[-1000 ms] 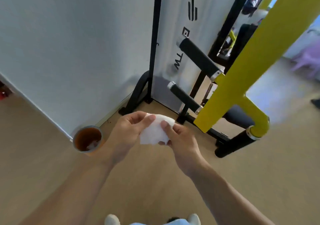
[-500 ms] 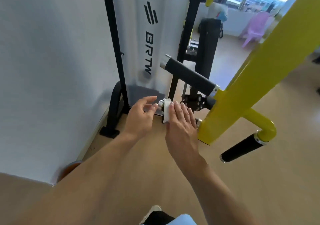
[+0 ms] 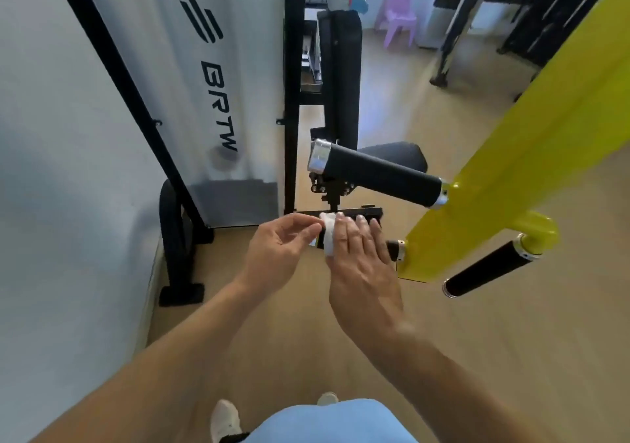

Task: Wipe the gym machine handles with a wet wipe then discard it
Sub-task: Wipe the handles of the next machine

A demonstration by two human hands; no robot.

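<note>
A white wet wipe [image 3: 328,238] is wrapped over the free end of the lower black handle [image 3: 392,249], which sticks out left from the yellow machine arm [image 3: 531,149]. My right hand [image 3: 358,255] lies over that handle and presses the wipe onto it, hiding most of the grip. My left hand [image 3: 283,250] is just left of the wipe, fingers curled and apart, fingertips touching its edge. An upper black handle [image 3: 378,172] with a silver cap is above the hands. A third black handle [image 3: 487,268] points down at the right.
A white BRTW shroud [image 3: 211,84] in a black frame [image 3: 290,101] stands ahead, with a white wall [image 3: 61,170] at the left. A black seat pad [image 3: 402,156] is behind the handles. A purple plastic chair [image 3: 399,9] stands far back on the wooden floor [image 3: 511,357].
One second ago both hands held the wipe in the air; they then moved it onto the lower handle. My view has tilted up and nearer, and the cup on the floor has left the frame.
</note>
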